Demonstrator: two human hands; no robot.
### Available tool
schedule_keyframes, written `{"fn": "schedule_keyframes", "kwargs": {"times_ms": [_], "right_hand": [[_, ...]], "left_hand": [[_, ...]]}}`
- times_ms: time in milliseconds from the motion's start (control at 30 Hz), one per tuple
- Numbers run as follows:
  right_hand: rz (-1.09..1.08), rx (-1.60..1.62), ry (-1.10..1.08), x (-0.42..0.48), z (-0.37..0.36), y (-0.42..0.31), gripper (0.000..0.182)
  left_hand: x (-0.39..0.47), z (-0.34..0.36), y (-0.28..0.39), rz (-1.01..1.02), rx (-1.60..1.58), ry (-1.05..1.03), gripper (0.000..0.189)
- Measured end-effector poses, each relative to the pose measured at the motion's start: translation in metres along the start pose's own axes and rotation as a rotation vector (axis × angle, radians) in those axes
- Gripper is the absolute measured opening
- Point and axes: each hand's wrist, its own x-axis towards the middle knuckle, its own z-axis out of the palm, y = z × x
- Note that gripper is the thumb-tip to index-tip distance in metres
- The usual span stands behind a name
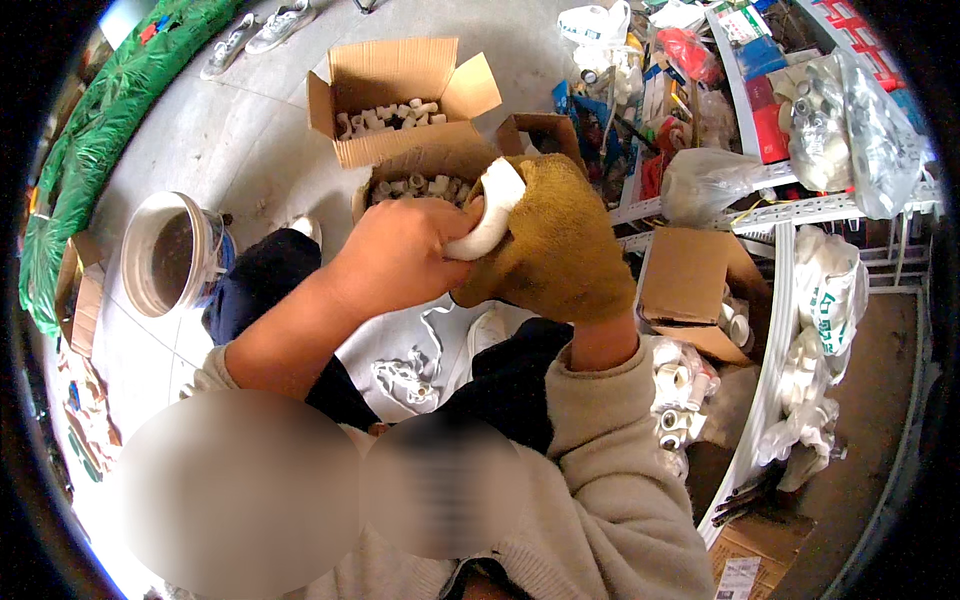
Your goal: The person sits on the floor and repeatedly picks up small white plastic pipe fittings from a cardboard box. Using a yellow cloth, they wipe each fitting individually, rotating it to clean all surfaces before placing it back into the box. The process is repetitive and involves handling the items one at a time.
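Observation:
A curved white plastic pipe fitting (pixel 495 217) is held between both hands in front of me. My bare left hand (pixel 412 244) has its fingers closed around the fitting's lower end. My right hand (pixel 551 236), in a brown fabric work glove, supports the fitting from the other side; its fingertips are largely hidden. Just beyond the hands stands an open cardboard box (pixel 364 187) with white pipe fittings (pixel 427 186). Behind it, a second open cardboard box (pixel 397 142) holds more small white fittings. Tangled white strips (pixel 409 379) lie on the floor between my legs.
A white bucket (pixel 199 262) stands at the left, near a green plastic-wrapped bundle (pixel 97 150). Metal shelving (pixel 780 300) with bagged fittings and a cardboard box (pixel 686 274) lines the right. Shoes (pixel 279 26) lie on the floor at the upper left.

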Motion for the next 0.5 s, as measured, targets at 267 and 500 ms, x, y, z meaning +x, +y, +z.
{"fn": "schedule_keyframes", "kwargs": {"times_ms": [267, 500], "right_hand": [[-0.014, -0.038, 0.164, -0.01, -0.004, 0.008, 0.052], [0.04, 0.444, 0.276, -0.02, 0.007, 0.01, 0.04]], "left_hand": [[0.011, 0.0, -0.01, -0.131, -0.708, -0.232, 0.067], [0.014, -0.017, 0.002, -0.325, -1.519, -0.613, 0.071]]}}
